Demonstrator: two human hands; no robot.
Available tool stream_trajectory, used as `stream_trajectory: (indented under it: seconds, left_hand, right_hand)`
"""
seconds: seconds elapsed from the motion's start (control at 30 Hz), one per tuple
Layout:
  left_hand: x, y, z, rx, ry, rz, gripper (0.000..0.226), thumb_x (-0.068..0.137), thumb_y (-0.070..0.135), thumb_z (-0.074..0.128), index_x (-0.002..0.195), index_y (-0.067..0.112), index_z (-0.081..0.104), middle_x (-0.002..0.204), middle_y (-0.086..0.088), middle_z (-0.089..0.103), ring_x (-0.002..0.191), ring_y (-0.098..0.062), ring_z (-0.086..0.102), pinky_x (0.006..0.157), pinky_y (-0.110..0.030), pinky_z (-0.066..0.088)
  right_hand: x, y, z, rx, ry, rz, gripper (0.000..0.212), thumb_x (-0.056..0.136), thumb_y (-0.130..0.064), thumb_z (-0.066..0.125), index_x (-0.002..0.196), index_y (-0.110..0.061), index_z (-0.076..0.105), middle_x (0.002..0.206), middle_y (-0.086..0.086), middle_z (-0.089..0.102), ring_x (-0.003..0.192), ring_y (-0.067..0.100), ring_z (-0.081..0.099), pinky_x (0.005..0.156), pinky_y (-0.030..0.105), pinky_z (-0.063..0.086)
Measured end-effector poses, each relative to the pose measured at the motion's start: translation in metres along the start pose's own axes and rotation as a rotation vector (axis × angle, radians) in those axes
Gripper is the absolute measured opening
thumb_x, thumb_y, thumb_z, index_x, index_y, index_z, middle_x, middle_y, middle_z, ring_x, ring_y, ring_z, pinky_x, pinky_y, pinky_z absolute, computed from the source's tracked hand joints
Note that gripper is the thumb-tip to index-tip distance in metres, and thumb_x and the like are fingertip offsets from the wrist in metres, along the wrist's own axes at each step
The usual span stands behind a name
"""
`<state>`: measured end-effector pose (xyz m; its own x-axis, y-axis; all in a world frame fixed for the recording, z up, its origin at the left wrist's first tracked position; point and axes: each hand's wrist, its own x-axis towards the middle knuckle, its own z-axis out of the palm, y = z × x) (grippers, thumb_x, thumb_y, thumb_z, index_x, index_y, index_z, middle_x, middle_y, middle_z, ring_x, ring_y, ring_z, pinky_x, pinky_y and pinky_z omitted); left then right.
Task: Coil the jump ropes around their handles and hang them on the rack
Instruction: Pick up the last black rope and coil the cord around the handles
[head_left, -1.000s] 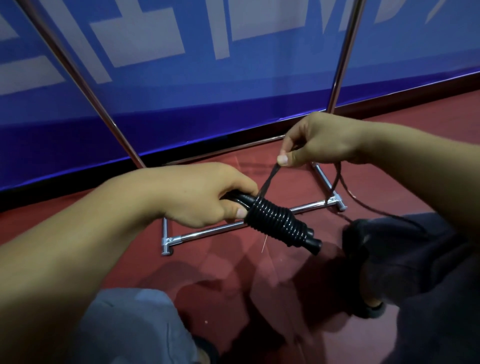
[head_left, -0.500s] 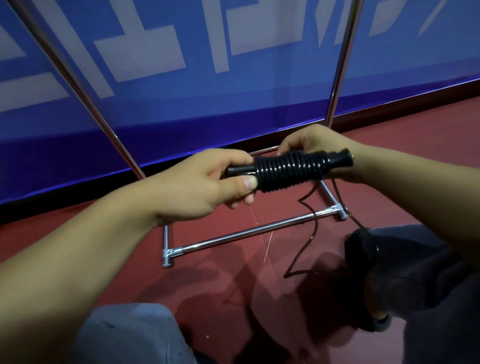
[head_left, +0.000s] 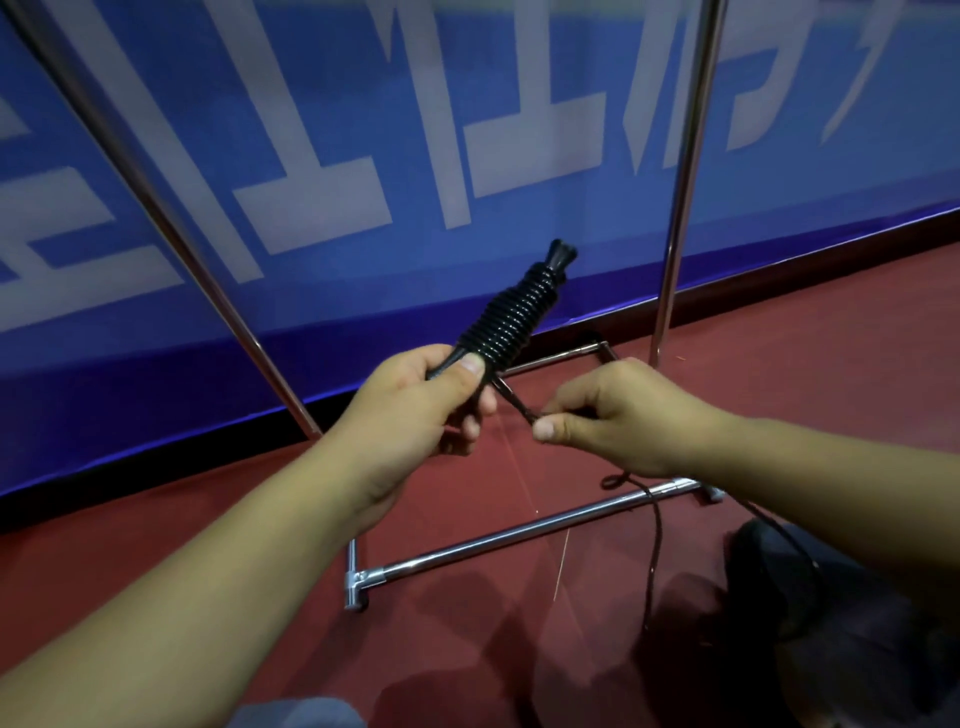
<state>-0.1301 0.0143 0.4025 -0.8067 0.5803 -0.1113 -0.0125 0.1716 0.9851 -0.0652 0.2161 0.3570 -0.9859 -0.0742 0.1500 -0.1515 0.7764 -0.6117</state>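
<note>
- Left hand (head_left: 415, 410): fingers and thumb curled around the lower end of the jump-rope handles (head_left: 511, 317), thumb pressed flat against the lowest turn of the coil.
- Jump-rope handles: black, held in the air above the floor, tilted so that the flared tip points up and to the right, in front of the blue banner (head_left: 363, 156).
- Coiled rope: tight black turns stacked side by side along most of the handles' length, from just above the left thumb almost to the tip.
- Free rope strand (head_left: 514, 402): leaves the bottom of the coil and runs taut, down and to the right, into the right hand.
- Right hand (head_left: 618, 415): thumb and fingers pinch the strand, the remaining fingers curled in toward the palm; the hand lies just beside the left one, apart from it.
- Slack rope (head_left: 655, 545): emerges below the right hand, forms a small loop, then hangs down over the chrome base bar toward the floor.
- Rack (head_left: 498, 538): chrome tube frame standing on the red floor (head_left: 260, 530); two uprights rise past the banner, one slanting at the left, one near vertical at the right.
- Lower right: a dark shoe (head_left: 769, 577) resting on the floor, near the slack rope.
</note>
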Motion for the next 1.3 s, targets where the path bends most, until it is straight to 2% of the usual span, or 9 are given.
stream_trajectory:
  seconds: [0.17,0.3,0.4,0.5,0.63,0.77,0.9,1.1,1.3]
  left_hand:
    - [0.003,-0.001,0.0,0.064,0.077,0.009,0.018,0.103,0.018,0.05,0.094,0.008,0.061,0.066,0.002,0.063,0.055,-0.011,0.049,0.056,-0.025,0.045]
    - [0.006,-0.006,-0.001,0.263,0.112,0.083,0.024,0.096,0.032,0.057,0.083,0.013,0.063,0.069,-0.003,0.068,0.059,-0.015,0.053,0.063,-0.033,0.046]
    - [0.006,-0.009,0.0,0.394,0.14,0.133,0.021,0.096,0.032,0.056,0.081,0.02,0.062,0.072,0.005,0.071,0.06,-0.013,0.057,0.066,-0.036,0.048]
    - [0.006,-0.009,0.003,0.498,0.182,0.16,0.021,0.092,0.039,0.057,0.08,0.024,0.063,0.071,0.01,0.072,0.064,-0.016,0.062,0.068,-0.042,0.054]
    - [0.008,-0.008,0.003,0.563,0.264,0.198,0.017,0.095,0.035,0.059,0.083,0.024,0.061,0.071,0.012,0.071,0.066,-0.015,0.063,0.069,-0.041,0.054]
    - [0.01,-0.01,0.004,0.591,0.299,0.23,0.016,0.094,0.035,0.06,0.083,0.024,0.061,0.07,0.01,0.071,0.064,-0.014,0.061,0.067,-0.039,0.052]
    - [0.012,-0.014,0.004,0.675,0.332,0.248,0.017,0.093,0.039,0.059,0.086,0.024,0.061,0.074,0.003,0.07,0.071,-0.018,0.064,0.07,-0.041,0.052]
    - [0.017,-0.017,0.002,0.743,0.38,0.252,0.016,0.093,0.04,0.058,0.086,0.025,0.06,0.073,0.003,0.069,0.067,-0.015,0.061,0.065,-0.037,0.05]
    - [0.019,-0.017,-0.001,0.835,0.387,0.273,0.016,0.094,0.038,0.058,0.087,0.023,0.058,0.064,0.004,0.059,0.061,-0.012,0.055,0.057,-0.031,0.042]
  right_hand:
    - [-0.004,-0.008,0.0,-0.008,-0.054,-0.057,0.034,0.081,-0.05,0.073,0.083,-0.016,0.071,0.066,0.001,0.06,0.065,0.018,0.052,0.062,0.034,0.045]
    - [-0.005,-0.01,0.0,-0.204,-0.076,-0.094,0.039,0.091,-0.05,0.061,0.08,-0.013,0.063,0.065,0.0,0.057,0.061,0.016,0.049,0.063,0.038,0.046]
    - [-0.006,-0.01,0.002,-0.233,-0.085,-0.088,0.035,0.098,-0.041,0.054,0.072,-0.016,0.053,0.063,-0.003,0.05,0.06,0.015,0.046,0.061,0.037,0.04]
    - [-0.005,-0.011,0.005,-0.228,-0.095,-0.012,0.031,0.099,-0.039,0.051,0.085,-0.014,0.064,0.076,-0.003,0.061,0.075,0.018,0.057,0.071,0.038,0.046]
    - [-0.006,-0.014,0.009,-0.043,-0.084,0.153,0.024,0.1,-0.033,0.053,0.094,-0.021,0.073,0.083,-0.009,0.073,0.085,0.009,0.065,0.081,0.029,0.048]
    - [-0.008,-0.021,0.019,0.416,-0.094,0.262,0.008,0.102,-0.015,0.05,0.097,-0.018,0.055,0.073,-0.001,0.071,0.071,0.01,0.064,0.073,0.023,0.051]
    - [-0.011,-0.029,0.02,0.699,-0.128,0.358,0.013,0.103,-0.01,0.047,0.093,-0.009,0.054,0.071,0.008,0.064,0.066,0.019,0.064,0.062,0.02,0.049]
    - [-0.014,-0.035,0.024,0.754,-0.136,0.416,0.023,0.106,-0.018,0.044,0.093,-0.012,0.062,0.062,-0.002,0.047,0.048,0.007,0.036,0.048,0.019,0.033]
    - [-0.017,-0.041,0.022,0.506,-0.032,0.315,0.019,0.101,-0.026,0.054,0.09,-0.017,0.066,0.053,-0.012,0.05,0.049,0.002,0.042,0.053,0.019,0.036]
